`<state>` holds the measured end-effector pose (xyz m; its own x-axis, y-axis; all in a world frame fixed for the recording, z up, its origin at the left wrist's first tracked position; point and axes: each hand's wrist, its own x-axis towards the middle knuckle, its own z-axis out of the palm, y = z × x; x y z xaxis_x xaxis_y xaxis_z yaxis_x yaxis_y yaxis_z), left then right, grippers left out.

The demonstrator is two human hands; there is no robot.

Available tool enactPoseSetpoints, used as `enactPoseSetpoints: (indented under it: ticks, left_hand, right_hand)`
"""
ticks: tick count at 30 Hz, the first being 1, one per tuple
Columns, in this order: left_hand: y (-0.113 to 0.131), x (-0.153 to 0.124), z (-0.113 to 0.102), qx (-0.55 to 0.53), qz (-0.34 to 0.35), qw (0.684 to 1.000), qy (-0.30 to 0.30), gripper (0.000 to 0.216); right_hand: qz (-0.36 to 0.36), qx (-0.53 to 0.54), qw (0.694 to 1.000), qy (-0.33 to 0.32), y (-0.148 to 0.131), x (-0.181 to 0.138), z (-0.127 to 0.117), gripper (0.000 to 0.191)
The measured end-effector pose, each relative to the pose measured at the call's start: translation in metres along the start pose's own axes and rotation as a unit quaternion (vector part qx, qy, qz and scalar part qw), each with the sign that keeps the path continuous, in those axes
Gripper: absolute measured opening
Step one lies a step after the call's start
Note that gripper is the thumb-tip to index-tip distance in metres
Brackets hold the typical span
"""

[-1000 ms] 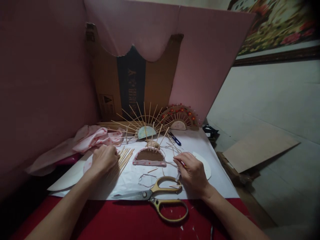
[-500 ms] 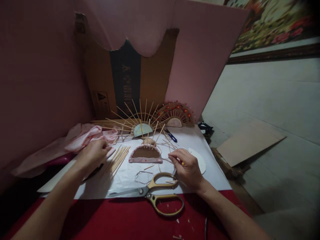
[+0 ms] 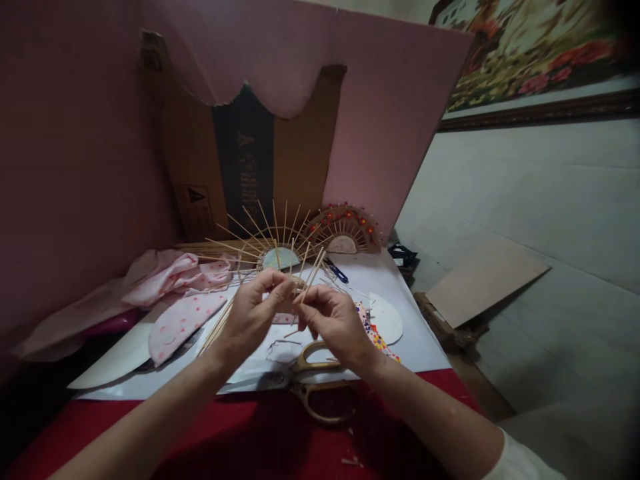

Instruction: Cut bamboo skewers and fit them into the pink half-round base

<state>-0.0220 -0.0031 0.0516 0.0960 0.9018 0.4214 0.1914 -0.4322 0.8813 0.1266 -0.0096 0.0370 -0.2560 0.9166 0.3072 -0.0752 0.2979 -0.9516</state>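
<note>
My left hand (image 3: 257,310) and my right hand (image 3: 334,319) meet above the white paper sheet (image 3: 410,337), both pinched on a few thin bamboo sticks (image 3: 314,265) that point up and away. A loose bundle of sticks (image 3: 216,328) lies just under my left wrist. The small half-round piece with a pink rim is mostly hidden behind my hands. Gold-handled scissors (image 3: 320,393) lie below my hands at the paper's front edge.
A half-round pink dotted fabric piece (image 3: 183,317) and crumpled pink cloth (image 3: 170,273) lie at left. Two stick fans (image 3: 280,247) (image 3: 345,233) lean on a cardboard and pink backdrop (image 3: 250,153). A white half disc (image 3: 386,317) and patterned fabric (image 3: 374,333) lie at right. The front is red cloth (image 3: 240,433).
Both hands lifted from the paper and came together at the centre, taking up thin sticks. The left hand left the pink fabric piece uncovered. The view shifted slightly left.
</note>
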Motion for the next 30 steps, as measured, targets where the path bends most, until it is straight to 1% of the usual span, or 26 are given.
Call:
enactPoseSetpoints:
  ticks: [1, 2, 3, 4, 6, 7, 9, 12, 15, 18, 22, 25, 30]
  left_hand:
    - [-0.01, 0.004, -0.007, 0.029, 0.001, 0.999, 0.03, 0.02]
    - [-0.021, 0.008, -0.014, 0.068, -0.008, 0.995, 0.075, 0.021]
    - [-0.032, 0.012, -0.02, 0.101, -0.026, 0.99, 0.098, 0.027]
    - [-0.044, 0.015, -0.026, 0.109, -0.05, 0.988, 0.098, 0.033]
    - [-0.066, 0.018, -0.033, 0.07, -0.116, 0.989, 0.052, 0.045]
    - [-0.075, 0.018, -0.034, 0.056, -0.136, 0.989, 0.023, 0.049]
    - [-0.089, 0.017, -0.033, 0.066, -0.147, 0.987, -0.007, 0.047]
    - [-0.099, 0.014, -0.027, 0.079, -0.145, 0.986, -0.039, 0.039]
    - [-0.098, 0.014, -0.024, 0.042, -0.16, 0.984, -0.066, 0.036]
    - [-0.089, 0.014, -0.023, -0.01, -0.203, 0.975, -0.088, 0.034]
    - [-0.075, 0.012, -0.024, -0.068, -0.26, 0.96, -0.076, 0.037]
    - [-0.067, 0.009, -0.024, -0.115, -0.264, 0.955, -0.074, 0.042]
    - [-0.059, 0.004, -0.02, -0.156, -0.262, 0.947, -0.103, 0.044]
  right_hand:
    - [-0.017, -0.016, 0.999, 0.03, 0.004, 0.003, -0.007, 0.011]
    - [-0.034, -0.031, 0.997, 0.063, 0.008, 0.007, -0.014, 0.012]
    - [-0.045, -0.043, 0.994, 0.092, 0.013, 0.011, -0.021, 0.013]
    - [-0.046, -0.051, 0.991, 0.114, 0.018, 0.014, -0.028, 0.016]
    - [-0.026, -0.055, 0.989, 0.133, 0.027, 0.02, -0.039, 0.02]
    - [-0.008, -0.053, 0.989, 0.135, 0.031, 0.023, -0.043, 0.022]
    - [0.024, -0.051, 0.989, 0.134, 0.039, 0.025, -0.047, 0.024]
    - [0.054, -0.05, 0.989, 0.129, 0.046, 0.027, -0.048, 0.023]
    - [0.066, -0.048, 0.988, 0.131, 0.05, 0.028, -0.046, 0.024]
    - [0.072, -0.045, 0.987, 0.133, 0.051, 0.028, -0.047, 0.025]
    - [0.08, -0.034, 0.987, 0.136, 0.048, 0.027, -0.049, 0.025]
    - [0.095, -0.013, 0.987, 0.125, 0.045, 0.026, -0.05, 0.028]
    - [0.121, 0.033, 0.987, 0.101, 0.042, 0.023, -0.048, 0.034]
